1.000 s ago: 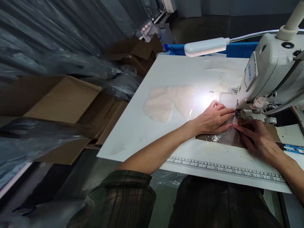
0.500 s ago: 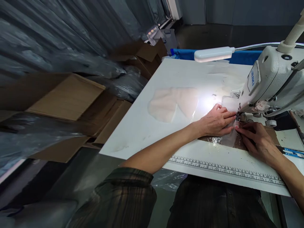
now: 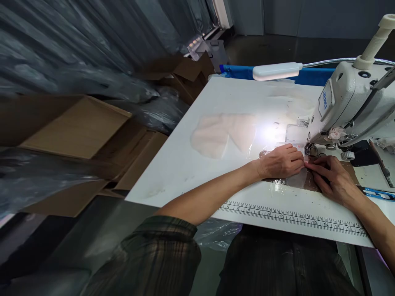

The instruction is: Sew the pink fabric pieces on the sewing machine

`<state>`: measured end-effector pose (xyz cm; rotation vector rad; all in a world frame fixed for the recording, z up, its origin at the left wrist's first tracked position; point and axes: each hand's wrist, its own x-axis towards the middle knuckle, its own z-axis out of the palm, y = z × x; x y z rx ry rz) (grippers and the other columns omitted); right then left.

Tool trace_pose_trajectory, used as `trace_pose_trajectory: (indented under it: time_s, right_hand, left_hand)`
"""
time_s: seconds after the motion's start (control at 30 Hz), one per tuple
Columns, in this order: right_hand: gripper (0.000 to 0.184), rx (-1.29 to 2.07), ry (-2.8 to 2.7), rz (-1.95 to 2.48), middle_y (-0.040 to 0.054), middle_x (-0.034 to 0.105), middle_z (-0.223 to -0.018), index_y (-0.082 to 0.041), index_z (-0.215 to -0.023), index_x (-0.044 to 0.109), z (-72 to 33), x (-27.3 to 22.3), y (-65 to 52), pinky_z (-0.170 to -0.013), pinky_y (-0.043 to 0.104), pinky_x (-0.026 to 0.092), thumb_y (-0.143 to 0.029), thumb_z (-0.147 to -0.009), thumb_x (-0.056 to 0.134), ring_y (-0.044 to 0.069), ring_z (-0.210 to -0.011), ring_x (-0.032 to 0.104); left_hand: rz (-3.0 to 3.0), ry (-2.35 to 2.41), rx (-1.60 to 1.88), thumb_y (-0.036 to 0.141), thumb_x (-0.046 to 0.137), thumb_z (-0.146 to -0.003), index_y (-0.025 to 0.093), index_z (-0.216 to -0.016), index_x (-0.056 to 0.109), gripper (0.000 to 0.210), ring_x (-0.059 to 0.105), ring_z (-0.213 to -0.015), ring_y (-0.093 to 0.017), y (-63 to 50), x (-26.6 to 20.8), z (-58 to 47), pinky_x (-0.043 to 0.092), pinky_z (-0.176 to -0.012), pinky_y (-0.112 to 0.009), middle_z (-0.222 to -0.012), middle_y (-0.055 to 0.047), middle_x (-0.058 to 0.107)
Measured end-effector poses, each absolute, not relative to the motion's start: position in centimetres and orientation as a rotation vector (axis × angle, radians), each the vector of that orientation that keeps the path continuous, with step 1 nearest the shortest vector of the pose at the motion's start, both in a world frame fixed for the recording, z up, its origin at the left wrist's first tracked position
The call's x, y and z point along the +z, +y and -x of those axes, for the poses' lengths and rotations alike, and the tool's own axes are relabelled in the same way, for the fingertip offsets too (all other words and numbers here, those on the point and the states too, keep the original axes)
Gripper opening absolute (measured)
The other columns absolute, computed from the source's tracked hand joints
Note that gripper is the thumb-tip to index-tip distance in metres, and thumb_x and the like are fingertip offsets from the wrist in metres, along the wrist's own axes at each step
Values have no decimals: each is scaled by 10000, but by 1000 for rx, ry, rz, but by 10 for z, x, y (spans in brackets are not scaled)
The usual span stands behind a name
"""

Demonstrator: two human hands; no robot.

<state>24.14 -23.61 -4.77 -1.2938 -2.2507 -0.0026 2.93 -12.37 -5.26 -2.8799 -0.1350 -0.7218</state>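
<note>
A white sewing machine [image 3: 342, 102] stands at the right, its presser foot [image 3: 307, 149] just beyond my fingers. Thin, whitish see-through fabric [image 3: 296, 181] lies over a brown, shiny patch [image 3: 313, 183] of the table. My left hand [image 3: 282, 161] is closed with curled fingers at the fabric, left of the foot; its fingertips are partly hidden. From the right, my right hand [image 3: 331, 179] pinches the fabric's edge in front of the foot, its fingertips close to my left hand's. A pale, sheer cut piece [image 3: 211, 135] lies flat farther left.
A ruler strip [image 3: 286, 217] runs along the front of the white table [image 3: 173, 176]. Blue thread snips [image 3: 378, 194] lie at the right. A lamp [image 3: 277, 71] hangs over the back. Open cardboard boxes [image 3: 77, 127] and plastic bags [image 3: 163, 109] stand at the left.
My left hand's fingers, stretched flat beside the foot before, are now curled in and a little nearer to me. My right hand stays almost in place. The view has shifted slightly.
</note>
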Motion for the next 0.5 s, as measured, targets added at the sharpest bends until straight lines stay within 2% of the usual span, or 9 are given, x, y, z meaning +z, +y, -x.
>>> trace_pose_trajectory:
  time_s: [0.13, 0.3, 0.5]
  right_hand:
    - [333, 54, -2244, 1339, 122, 612, -1055, -242, -1250, 710, -242, -48, -237, -753, 379, 586, -236, -998, 492, 230, -916, 622]
    - [338, 41, -2247, 1360, 130, 613, -1064, -227, -1265, 699, -241, -47, -238, -750, 393, 589, -248, -997, 493, 242, -925, 619]
    - [351, 27, -2241, 1412, 126, 612, -1072, -250, -1294, 674, -240, -50, -239, -746, 394, 589, -273, -1012, 467, 236, -913, 613]
  left_hand:
    - [2948, -101, -811, 262, 483, -984, 184, -854, 706, 269, 582, -722, -143, -123, -53, -26, 442, -700, -311, -951, -31, 749]
    - [3048, -76, -604, 369, 500, -947, 189, -958, 727, 290, 599, -752, -170, -123, -42, -19, 461, -709, -354, -1117, -79, 732]
    - [3061, -169, -463, 370, 475, -970, 176, -1059, 722, 326, 617, -809, -195, -123, -36, -19, 460, -749, -370, -1157, -102, 716]
